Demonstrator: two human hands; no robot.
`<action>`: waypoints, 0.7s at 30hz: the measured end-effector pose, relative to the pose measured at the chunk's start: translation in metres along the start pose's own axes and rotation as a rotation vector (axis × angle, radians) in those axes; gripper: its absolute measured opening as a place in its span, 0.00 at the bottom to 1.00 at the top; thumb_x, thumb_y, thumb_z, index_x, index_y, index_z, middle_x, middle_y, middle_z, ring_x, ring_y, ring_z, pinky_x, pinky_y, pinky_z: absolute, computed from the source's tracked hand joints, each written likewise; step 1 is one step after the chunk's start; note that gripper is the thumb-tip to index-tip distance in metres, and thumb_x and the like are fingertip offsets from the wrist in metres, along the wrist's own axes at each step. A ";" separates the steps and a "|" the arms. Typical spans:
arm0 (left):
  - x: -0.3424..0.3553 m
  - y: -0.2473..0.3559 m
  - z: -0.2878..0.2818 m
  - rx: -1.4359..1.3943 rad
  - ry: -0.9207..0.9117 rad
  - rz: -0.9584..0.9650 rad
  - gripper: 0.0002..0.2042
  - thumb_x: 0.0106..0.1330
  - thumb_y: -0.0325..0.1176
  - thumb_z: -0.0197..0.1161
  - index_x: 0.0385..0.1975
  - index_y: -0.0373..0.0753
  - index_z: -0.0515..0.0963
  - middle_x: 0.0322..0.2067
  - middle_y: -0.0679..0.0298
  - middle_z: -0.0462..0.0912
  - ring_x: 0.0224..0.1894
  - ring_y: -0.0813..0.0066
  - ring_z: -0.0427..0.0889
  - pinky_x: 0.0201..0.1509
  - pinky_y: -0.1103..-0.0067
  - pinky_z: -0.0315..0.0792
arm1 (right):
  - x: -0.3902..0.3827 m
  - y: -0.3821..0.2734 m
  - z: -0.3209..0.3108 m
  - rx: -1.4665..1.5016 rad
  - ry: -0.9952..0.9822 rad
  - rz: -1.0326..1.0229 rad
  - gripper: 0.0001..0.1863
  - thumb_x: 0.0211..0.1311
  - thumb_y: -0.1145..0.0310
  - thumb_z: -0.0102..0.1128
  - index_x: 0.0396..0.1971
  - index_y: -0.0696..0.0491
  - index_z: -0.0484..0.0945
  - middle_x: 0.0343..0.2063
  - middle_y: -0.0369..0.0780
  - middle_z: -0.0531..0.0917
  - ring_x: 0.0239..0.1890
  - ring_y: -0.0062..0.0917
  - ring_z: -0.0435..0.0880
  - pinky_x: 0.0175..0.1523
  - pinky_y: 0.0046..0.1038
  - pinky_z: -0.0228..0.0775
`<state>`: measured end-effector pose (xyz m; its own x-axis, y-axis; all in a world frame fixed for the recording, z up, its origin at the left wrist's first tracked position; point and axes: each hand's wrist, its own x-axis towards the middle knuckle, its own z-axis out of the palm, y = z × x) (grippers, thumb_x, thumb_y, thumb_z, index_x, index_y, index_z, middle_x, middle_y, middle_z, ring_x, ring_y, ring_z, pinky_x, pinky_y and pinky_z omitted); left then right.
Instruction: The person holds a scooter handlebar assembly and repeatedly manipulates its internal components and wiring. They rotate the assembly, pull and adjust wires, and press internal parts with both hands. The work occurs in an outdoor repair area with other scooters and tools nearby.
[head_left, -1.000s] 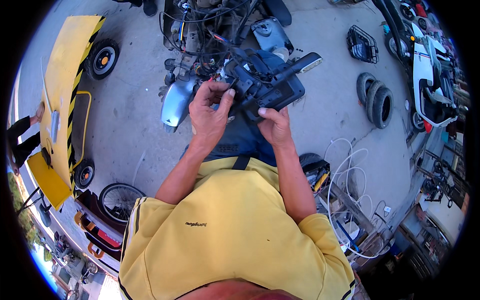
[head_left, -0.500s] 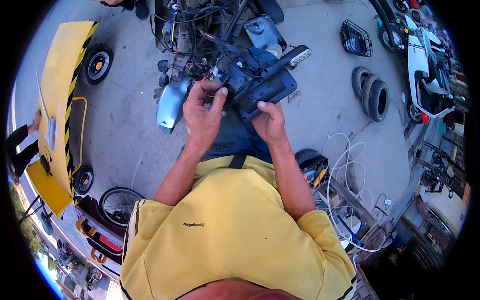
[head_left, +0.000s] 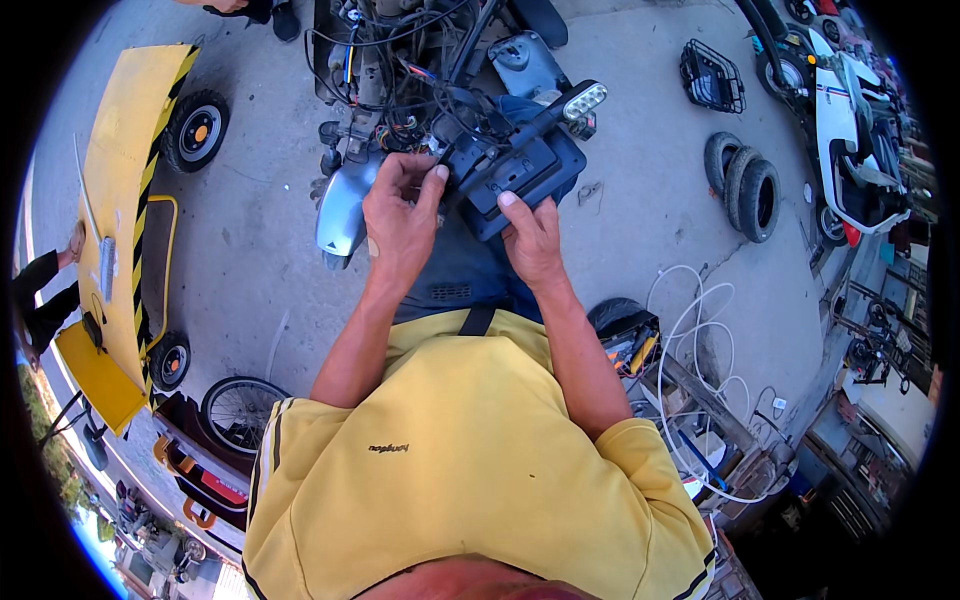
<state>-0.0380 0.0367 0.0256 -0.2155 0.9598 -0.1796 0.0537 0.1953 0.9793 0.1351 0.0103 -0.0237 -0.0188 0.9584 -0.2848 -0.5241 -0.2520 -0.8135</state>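
A black plastic housing (head_left: 530, 175), with an oblong LED lamp (head_left: 585, 100) on its arm, is tilted in front of me. My right hand (head_left: 530, 240) grips its lower edge, thumb on top. My left hand (head_left: 400, 215) is closed in a pinch at its left side, on a small dark piece that I cannot make out. Just beyond are tangled cables and coloured connectors (head_left: 400, 130) on a partly dismantled vehicle (head_left: 380, 50). A silver fender (head_left: 340, 220) lies left of my left hand, and a silver box (head_left: 525, 70) is behind the housing.
A yellow wheeled platform (head_left: 130, 120) stands left, with a person's hand (head_left: 75, 240) at its edge. Another person's feet (head_left: 280, 20) show at the top. To the right are a black basket (head_left: 710, 75), stacked tyres (head_left: 755, 200), a white scooter (head_left: 840, 110) and loops of white hose (head_left: 700, 310).
The housing and lamp have shifted left and turned a little, the lamp's face showing more. My right thumb has slid up and left on the housing; my left hand has moved slightly up and left.
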 end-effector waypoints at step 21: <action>0.000 -0.002 -0.002 0.060 0.001 0.021 0.08 0.73 0.28 0.69 0.45 0.33 0.80 0.35 0.69 0.85 0.36 0.87 0.79 0.42 0.85 0.74 | 0.003 0.001 0.014 -0.179 0.072 -0.105 0.18 0.74 0.65 0.64 0.56 0.59 0.77 0.48 0.36 0.83 0.50 0.22 0.79 0.59 0.26 0.70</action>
<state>-0.0402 0.0357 0.0244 -0.2145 0.9637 -0.1591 0.1165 0.1870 0.9754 0.1226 0.0150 -0.0188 0.0918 0.9703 -0.2236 -0.3604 -0.1770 -0.9158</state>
